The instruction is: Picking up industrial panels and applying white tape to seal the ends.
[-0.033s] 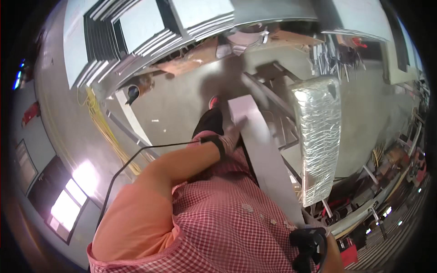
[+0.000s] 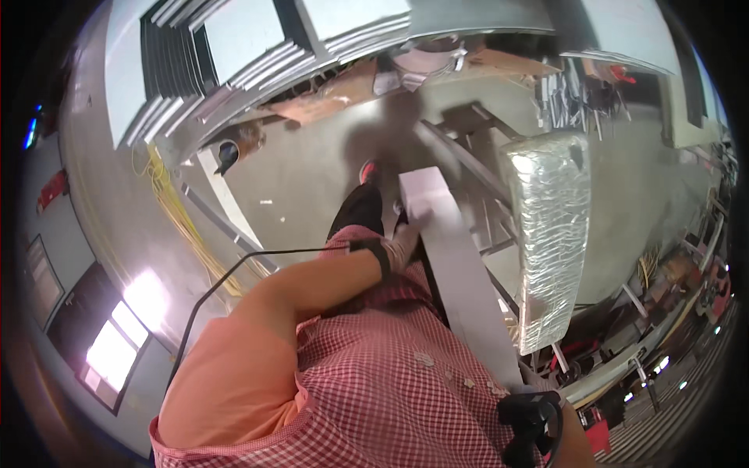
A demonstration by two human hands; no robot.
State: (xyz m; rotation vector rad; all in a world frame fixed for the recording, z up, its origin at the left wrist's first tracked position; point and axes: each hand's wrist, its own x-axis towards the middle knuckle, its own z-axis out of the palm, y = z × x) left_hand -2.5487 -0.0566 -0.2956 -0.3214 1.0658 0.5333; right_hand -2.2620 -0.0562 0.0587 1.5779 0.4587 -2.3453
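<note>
A long, pale, box-shaped beam [image 2: 456, 269] slants from the middle of the view down to my right side, held against my checked red apron [image 2: 382, 366]. My left hand [image 2: 402, 243] grips its left side near the far end, with fingers partly hidden under it. My right hand [image 2: 538, 380] is at the beam's near end, mostly hidden behind a black wrist device [image 2: 527, 413]; its fingers do not show. A black band with a cable circles my left wrist.
Right of the beam stands a long foil-wrapped block [image 2: 550, 242]. Metal bars [image 2: 464, 160] lie on the floor beyond. Stacked white panels [image 2: 242, 47] line the far side. Yellow cables [image 2: 183, 222] run along the left floor. Cluttered shelving [image 2: 663, 312] stands right.
The beam's far end has shifted slightly right and down in the view, and my left hand goes with it. The surroundings have shifted slightly too.
</note>
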